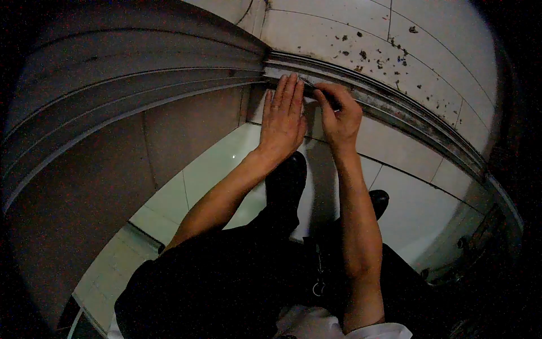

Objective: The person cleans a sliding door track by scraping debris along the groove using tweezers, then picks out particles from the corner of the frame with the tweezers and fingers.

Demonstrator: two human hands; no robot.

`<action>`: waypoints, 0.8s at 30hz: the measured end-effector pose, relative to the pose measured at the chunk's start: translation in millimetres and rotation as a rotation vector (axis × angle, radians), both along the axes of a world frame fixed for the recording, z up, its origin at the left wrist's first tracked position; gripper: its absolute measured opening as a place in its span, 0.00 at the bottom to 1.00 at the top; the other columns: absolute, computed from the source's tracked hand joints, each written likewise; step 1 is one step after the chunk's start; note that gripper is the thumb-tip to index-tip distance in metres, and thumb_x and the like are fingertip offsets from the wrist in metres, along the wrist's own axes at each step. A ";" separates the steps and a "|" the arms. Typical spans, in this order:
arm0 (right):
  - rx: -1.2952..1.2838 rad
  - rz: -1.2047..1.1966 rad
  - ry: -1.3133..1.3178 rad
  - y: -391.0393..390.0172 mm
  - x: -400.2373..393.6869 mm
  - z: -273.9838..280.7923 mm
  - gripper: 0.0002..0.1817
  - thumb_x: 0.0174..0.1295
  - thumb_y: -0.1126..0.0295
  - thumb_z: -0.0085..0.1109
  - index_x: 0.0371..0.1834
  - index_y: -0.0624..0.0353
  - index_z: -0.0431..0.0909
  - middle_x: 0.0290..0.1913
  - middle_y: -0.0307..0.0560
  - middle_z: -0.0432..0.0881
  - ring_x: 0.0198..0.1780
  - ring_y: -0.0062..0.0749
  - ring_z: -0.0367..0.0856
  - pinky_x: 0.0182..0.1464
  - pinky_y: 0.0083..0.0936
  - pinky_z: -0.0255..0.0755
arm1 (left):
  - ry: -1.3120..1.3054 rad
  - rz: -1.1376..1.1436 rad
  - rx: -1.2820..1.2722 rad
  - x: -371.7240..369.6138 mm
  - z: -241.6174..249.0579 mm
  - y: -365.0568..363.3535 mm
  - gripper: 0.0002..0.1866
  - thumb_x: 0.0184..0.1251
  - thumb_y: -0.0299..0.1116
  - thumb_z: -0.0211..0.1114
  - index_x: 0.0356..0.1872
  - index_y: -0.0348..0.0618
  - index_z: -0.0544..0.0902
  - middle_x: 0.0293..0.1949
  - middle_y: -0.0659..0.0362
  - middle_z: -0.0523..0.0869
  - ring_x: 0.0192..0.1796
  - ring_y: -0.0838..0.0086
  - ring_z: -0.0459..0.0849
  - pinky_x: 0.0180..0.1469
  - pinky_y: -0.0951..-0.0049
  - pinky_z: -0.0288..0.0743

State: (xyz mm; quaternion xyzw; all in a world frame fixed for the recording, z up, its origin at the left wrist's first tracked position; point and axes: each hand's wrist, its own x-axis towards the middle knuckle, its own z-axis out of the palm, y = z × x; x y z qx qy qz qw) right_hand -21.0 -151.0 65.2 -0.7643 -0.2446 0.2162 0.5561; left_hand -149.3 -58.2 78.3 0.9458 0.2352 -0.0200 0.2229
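Head view, looking down at a doorway threshold. The left hand (282, 116) lies flat and released, fingers together and extended toward 12 o'clock, its fingertips pressing on the metal floor track (395, 110) where the track meets the lower edge of the sliding door (130, 85) at 10 o'clock. The right hand (340, 116), just beside it at 3 o'clock, is clenched in a pinch around a thin dark tool (316, 89); the tool's kind cannot be told, as only a short slender length shows between thumb and forefinger, its tip pointing toward 11 o'clock into the track groove near the left fingertips. The track runs diagonally from the centre top toward 4 o'clock and looks grimy. Beyond it, at 1 o'clock, the pale floor tiles (429, 51) carry scattered dark debris (372, 53). Below the hands, at 6 o'clock, stand the person's black shoes (288, 178) on lighter tiles, with dark trousers and a small ring hanging at the waist. Judged from this posture, the step in hand is working the tool tip along or into the groove while the flat hand steadies the spot; the next move would call for fine control of the tip, kept clear of the left fingertips, and firm bracing against the track.
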 end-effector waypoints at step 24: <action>0.037 -0.641 0.139 -29.5 36.4 15.8 0.08 0.70 0.72 0.71 0.48 0.64 0.87 0.40 0.40 0.89 0.38 0.22 0.85 0.44 0.22 0.80 | 0.087 -0.004 -0.019 0.1 2.2 -0.9 0.47 0.66 0.29 0.66 0.84 0.35 0.52 0.85 0.44 0.51 0.87 0.48 0.48 0.84 0.42 0.46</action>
